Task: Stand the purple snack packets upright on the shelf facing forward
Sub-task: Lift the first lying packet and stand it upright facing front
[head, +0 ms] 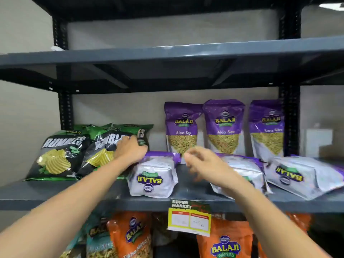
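Observation:
Three purple Aloo Sev packets stand upright at the back of the grey shelf: one at the left, one in the middle, one at the right. Three more lie flat in front, bottoms toward me: a left one, a middle one partly behind my right arm, and a right one. My left hand rests on the far top edge of the left flat packet, touching the green bags. My right hand hovers blurred between the left and middle flat packets, fingers apart, holding nothing.
Green and black Rumbles chip bags lean at the shelf's left. A yellow supermarket price tag hangs from the shelf's front edge. Orange Balaji packets fill the shelf below. Another shelf board runs overhead, held by black uprights.

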Motion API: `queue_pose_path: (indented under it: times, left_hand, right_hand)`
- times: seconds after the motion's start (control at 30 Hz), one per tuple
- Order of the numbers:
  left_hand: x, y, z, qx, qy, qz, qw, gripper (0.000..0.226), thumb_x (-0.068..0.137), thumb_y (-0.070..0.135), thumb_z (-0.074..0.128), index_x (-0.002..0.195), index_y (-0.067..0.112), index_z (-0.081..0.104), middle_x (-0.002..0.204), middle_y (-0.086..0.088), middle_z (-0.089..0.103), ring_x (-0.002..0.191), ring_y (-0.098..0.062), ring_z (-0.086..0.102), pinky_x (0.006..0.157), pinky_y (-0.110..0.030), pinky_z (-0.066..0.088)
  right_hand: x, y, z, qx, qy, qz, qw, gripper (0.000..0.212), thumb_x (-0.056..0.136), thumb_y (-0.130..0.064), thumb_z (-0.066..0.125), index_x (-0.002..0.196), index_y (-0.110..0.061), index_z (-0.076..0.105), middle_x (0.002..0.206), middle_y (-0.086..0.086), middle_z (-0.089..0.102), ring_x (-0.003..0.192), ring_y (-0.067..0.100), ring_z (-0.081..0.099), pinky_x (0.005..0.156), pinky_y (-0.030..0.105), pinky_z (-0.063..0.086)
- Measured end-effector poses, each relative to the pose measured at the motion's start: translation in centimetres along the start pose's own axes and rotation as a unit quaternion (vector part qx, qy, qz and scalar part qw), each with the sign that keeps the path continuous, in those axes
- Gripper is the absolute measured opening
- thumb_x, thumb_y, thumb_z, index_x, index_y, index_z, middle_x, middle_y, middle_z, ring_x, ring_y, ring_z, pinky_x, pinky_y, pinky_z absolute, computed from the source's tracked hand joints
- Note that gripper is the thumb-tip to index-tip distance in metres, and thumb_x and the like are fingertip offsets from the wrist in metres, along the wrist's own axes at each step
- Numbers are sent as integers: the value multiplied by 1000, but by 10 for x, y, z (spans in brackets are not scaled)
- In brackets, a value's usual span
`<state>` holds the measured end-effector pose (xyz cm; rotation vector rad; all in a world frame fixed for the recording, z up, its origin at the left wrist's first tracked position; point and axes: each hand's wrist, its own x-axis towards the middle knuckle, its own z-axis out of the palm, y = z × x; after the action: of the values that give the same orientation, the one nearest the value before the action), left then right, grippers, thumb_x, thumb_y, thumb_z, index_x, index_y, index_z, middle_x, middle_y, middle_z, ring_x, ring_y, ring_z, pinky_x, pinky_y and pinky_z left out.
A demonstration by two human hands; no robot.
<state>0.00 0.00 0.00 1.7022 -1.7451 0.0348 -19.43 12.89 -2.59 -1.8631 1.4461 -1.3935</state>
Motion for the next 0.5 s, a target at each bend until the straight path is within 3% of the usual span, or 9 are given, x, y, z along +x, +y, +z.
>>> queue_pose_path:
  times: [0.07, 0.13, 0.2, 0.23, 0.3, 0.4, 0.43, 0.5]
  left_hand:
    - [3, -21, 1, -16, -71, -60, 996, 60, 85, 49, 48, 125, 5, 58, 136, -24, 55, 122, -37, 54, 101, -40, 45]
    - [-2, -33, 9, -111, -192, -100, 970, 63, 90, 55, 44, 128, 6, 59, 137, -19, 58, 121, -32, 57, 104, -38, 43]
    - [-2, -33, 16, -182, -270, -102, 940, 63, 92, 59, 40, 128, 11, 59, 132, -7, 59, 120, -25, 55, 110, -35, 38]
    - [-1, -32, 18, -203, -283, -103, 932, 62, 92, 60, 39, 129, 14, 59, 135, -5, 57, 122, -25, 53, 112, -37, 35]
    - [0, -27, 20, -244, -290, -108, 919, 59, 92, 59, 43, 128, 15, 58, 136, -6, 58, 121, -26, 55, 110, -38, 38]
    - [3, -21, 21, -278, -265, -142, 912, 61, 84, 52, 63, 123, 4, 60, 111, -15, 71, 86, -27, 65, 74, -32, 51]
    - [6, -21, 21, -290, -249, -145, 912, 62, 81, 48, 69, 123, 2, 60, 108, -16, 72, 83, -27, 65, 71, -32, 52]
    - [8, -21, 22, -334, -209, -137, 909, 62, 79, 38, 75, 122, -2, 57, 109, -18, 71, 83, -29, 66, 73, -33, 55]
  right_hand:
    - [15, 7, 23, -70, -30, 68, 995, 38, 95, -48, 43, 109, -15, 59, 95, 5, 61, 90, 23, 59, 90, 43, 52]
    - [32, 15, 40, -97, -40, 118, 988, 55, 96, -53, 35, 126, -11, 53, 120, 12, 61, 110, 27, 57, 91, 32, 44]
    - [51, 21, 52, -47, -47, 153, 986, 64, 95, -56, 35, 141, -12, 43, 140, 11, 54, 124, 27, 53, 93, 32, 40]
    - [60, 24, 57, -13, -49, 164, 985, 66, 94, -56, 38, 144, -12, 40, 141, 10, 53, 122, 26, 55, 93, 31, 44]
    - [71, 27, 62, 56, -47, 195, 978, 61, 93, -49, 48, 140, -9, 40, 133, 8, 58, 103, 22, 60, 81, 32, 53]
    - [76, 23, 61, 76, -39, 210, 974, 45, 93, -31, 59, 128, -10, 41, 98, 5, 61, 69, 11, 52, 48, 21, 44]
    - [78, 22, 59, 80, -28, 204, 975, 41, 92, -27, 60, 125, -12, 41, 89, 1, 57, 65, 9, 49, 42, 19, 39]
    - [83, 25, 56, 105, -6, 180, 978, 47, 89, -21, 65, 129, -12, 41, 96, 2, 59, 74, 12, 53, 48, 18, 38]
